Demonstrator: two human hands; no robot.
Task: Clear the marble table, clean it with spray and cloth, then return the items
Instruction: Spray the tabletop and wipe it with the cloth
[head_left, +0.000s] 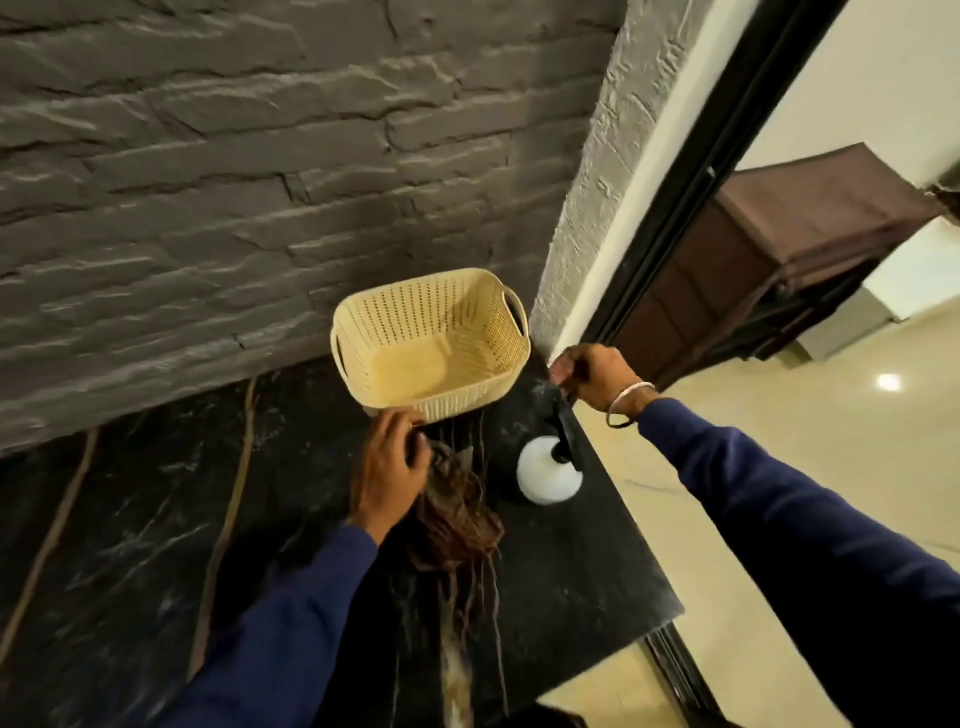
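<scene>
A cream perforated basket (431, 340) stands empty on the black marble table (156, 519), against the stone wall. My left hand (387, 470) is just in front of the basket's near rim, closed on the top of a brown cloth (457, 525) that lies bunched on the marble. To the cloth's right, near the table's right edge, stands a white spray bottle (548, 475) with a black head. My right hand (595, 376) is at the table's far right corner, beside the basket, fingers curled. I cannot make out whether it holds anything.
A dark grey stone wall (234, 182) runs behind the table. The table's right edge drops to a cream tiled floor (753, 519). Past a black door frame (691, 208) stands a brown cabinet (779, 249).
</scene>
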